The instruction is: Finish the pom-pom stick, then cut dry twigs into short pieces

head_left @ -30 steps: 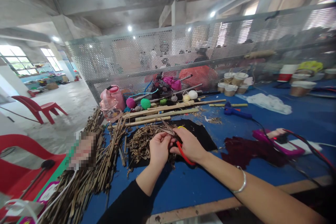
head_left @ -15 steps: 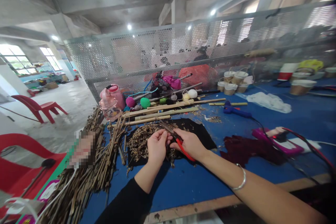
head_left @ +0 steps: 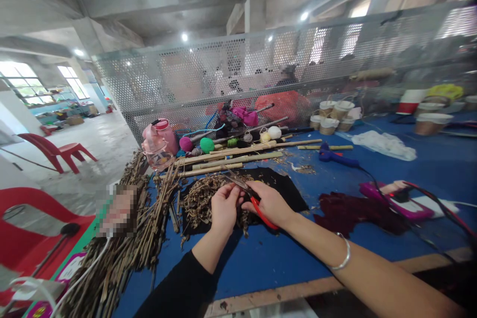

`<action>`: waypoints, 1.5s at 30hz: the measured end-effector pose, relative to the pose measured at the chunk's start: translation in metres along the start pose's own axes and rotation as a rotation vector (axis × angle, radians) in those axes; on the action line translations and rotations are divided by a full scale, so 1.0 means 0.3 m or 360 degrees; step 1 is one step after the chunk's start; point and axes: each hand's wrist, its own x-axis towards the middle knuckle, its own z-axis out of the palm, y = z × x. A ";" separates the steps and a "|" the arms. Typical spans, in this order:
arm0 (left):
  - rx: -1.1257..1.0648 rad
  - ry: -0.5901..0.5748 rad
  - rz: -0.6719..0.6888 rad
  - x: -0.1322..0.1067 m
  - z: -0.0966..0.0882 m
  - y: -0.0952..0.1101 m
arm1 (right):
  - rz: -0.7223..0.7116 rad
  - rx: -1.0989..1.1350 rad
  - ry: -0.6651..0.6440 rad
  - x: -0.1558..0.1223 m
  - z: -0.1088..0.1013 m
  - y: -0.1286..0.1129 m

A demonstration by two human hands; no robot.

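My right hand (head_left: 269, 202) is closed round a pair of scissors (head_left: 265, 214) with red handles. The scissor blades point up and to the left, past the fingertips of my left hand (head_left: 224, 207). That left hand is pinched, its fingertips close to the blades; what it grips is too small to make out. Both hands are over a heap of dry brown plant bits (head_left: 199, 199), curled and leaf-like. The heap lies on a black cloth (head_left: 288, 194) on the blue table (head_left: 257, 268).
Dry stalks (head_left: 122, 253) pile along the left edge. Bamboo sticks (head_left: 257, 157), yarn balls (head_left: 207, 145) and a pink jug (head_left: 158, 146) stand behind. On the right lie a blue glue gun (head_left: 337, 157), dark red cloth (head_left: 354, 213), a power strip (head_left: 406, 203) with cables and paper cups (head_left: 328, 126).
The view has shifted very slightly. Both hands stay nearly in place, with the scissors still in my right hand and the blades a little more apart.
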 end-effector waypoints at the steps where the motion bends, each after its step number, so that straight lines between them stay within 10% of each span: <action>1: -0.0022 0.0005 -0.0011 -0.001 0.001 -0.001 | -0.0005 0.0004 0.0005 0.000 0.000 -0.002; 45: 0.0245 -0.0059 0.0042 0.003 -0.010 -0.013 | 0.0063 0.0125 -0.0082 -0.001 -0.010 -0.014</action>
